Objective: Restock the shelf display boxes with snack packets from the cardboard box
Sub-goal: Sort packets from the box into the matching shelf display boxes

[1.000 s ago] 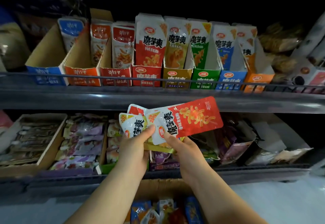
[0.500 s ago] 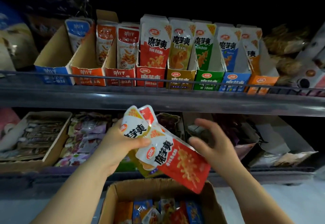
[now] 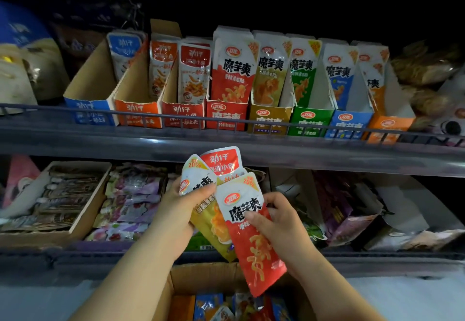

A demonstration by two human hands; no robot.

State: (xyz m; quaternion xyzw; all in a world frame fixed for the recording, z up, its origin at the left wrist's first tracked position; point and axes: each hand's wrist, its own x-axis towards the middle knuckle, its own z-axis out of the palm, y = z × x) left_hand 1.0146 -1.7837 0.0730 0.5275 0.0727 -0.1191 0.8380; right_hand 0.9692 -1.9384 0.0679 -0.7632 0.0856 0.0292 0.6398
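- The shelf [image 3: 226, 144] has a wire rail along its near edge, which I judge keeps the stock from sliding off.
- The display boxes [image 3: 268, 119] stand side by side behind that rail. Their fronts are cut low so the packets stand upright with labels showing. Each front matches its packets in colour, so restocking goes by colour. The blue one at the far left looks emptiest.
- The cardboard box [image 3: 198, 279] sits open, nearest of all, right under the hands. More packets lie in it, within easy reach.
- The left hand [image 3: 176, 220] grips a bunch [image 3: 221, 164] of mixed packets, with the thumb across the fronts and the fingers curled behind. They are fanned, probably so that each label can be read.
- The right hand [image 3: 281, 225] pinches the red packet [image 3: 254, 252], with the thumb on its face and the fingers behind its upper half. I judge it is being drawn out of the fan.
- The red packet sits in front of the bunch, below the shelf and above the cardboard box. It is roughly under the red box [image 3: 225, 116], where I judge it belongs.
- Half a second ago the right hand was spread and off the packets, to the right of the bunch. Now it has closed on the red one.
- Then the red packet hung from the bunch, slanting down to the right. Now it is nearer upright, with its top toward the shelf. A second ago it lay sideways, pointing right.
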